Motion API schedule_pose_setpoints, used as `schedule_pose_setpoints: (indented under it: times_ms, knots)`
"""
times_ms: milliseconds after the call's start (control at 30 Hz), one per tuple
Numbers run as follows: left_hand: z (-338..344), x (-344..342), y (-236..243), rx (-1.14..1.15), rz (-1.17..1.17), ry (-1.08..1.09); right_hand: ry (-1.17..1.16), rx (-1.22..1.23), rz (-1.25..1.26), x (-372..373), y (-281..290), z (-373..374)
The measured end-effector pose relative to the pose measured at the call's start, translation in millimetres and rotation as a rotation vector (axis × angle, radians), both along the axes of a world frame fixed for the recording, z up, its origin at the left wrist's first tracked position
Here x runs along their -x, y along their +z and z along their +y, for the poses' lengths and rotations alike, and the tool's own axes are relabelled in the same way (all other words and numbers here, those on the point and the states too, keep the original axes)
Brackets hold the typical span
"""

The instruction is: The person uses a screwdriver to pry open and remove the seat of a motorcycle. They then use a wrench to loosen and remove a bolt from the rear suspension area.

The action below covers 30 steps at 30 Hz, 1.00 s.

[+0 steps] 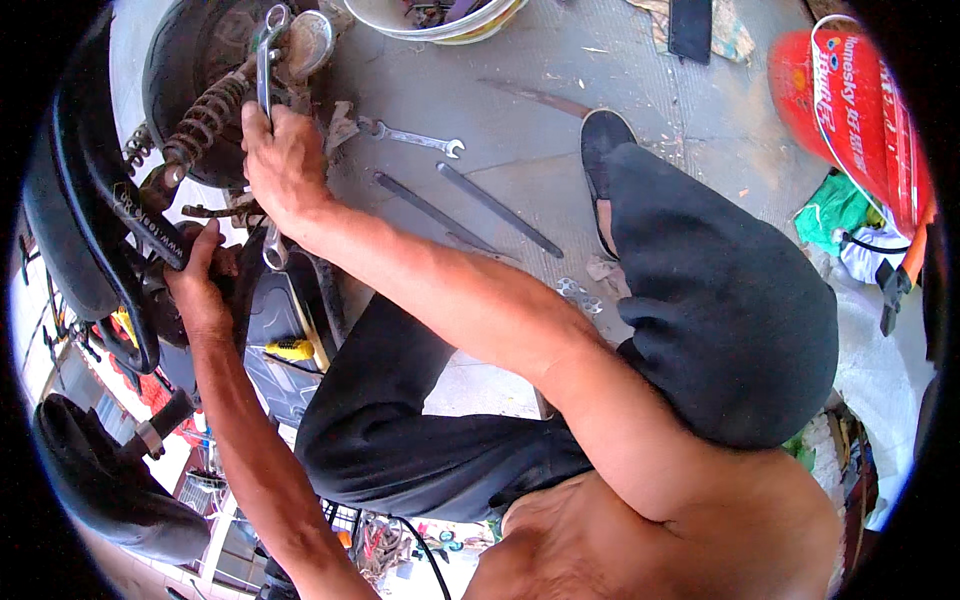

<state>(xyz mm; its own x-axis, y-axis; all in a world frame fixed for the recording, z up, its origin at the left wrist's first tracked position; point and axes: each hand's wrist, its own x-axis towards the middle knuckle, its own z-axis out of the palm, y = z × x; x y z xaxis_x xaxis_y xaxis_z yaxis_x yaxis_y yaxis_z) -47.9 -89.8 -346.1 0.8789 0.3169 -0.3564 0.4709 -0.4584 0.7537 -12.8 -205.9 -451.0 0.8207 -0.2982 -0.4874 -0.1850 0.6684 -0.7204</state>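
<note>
My right hand (pixel 285 160) is closed on a steel wrench (pixel 264 65) beside a rusty coil-spring shock (pixel 205 120) and a black tyre (pixel 170 65). Another wrench end (pixel 276 252) shows below that hand; whether it is the same tool, I cannot tell. My left hand (pixel 205 270) grips a dark part beside a black tubular frame (pixel 125 200), its fingertips partly hidden. The vehicle's black deck (pixel 275 330) lies below, with a yellow-handled tool (pixel 290 349) on it.
A loose wrench (pixel 420 138) and two dark bars (pixel 498 208) lie on the grey floor (pixel 560 60). A white bucket (pixel 440 30) stands at the top, a red container (pixel 840 100) at the right with green cloth (pixel 830 215). My bent legs (pixel 720 290) occupy the middle right.
</note>
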Motion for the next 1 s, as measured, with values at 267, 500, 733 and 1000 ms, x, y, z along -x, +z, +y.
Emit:
schedule_pose_setpoints:
  times_ms: [267, 500, 733, 1000]
  knots:
    - [3.1, 1.9, 2.1, 0.023, 0.004, 0.011, 0.574, -0.108, 0.075, 42.3, -74.8, -29.3]
    - [1.5, 3.7, -0.2, -0.105, 0.023, 0.008, 0.404, 0.56, 0.085, 42.5, -98.5, -38.0]
    - [-8.5, 4.2, 4.6, -0.097, 0.004, 0.011, 0.401, 0.299, 0.044, 31.1, -82.6, -56.2]
    - [-9.3, 4.3, 8.2, -0.082, -0.042, -0.027, 0.528, 0.018, 0.042, 32.3, -85.4, -44.9]
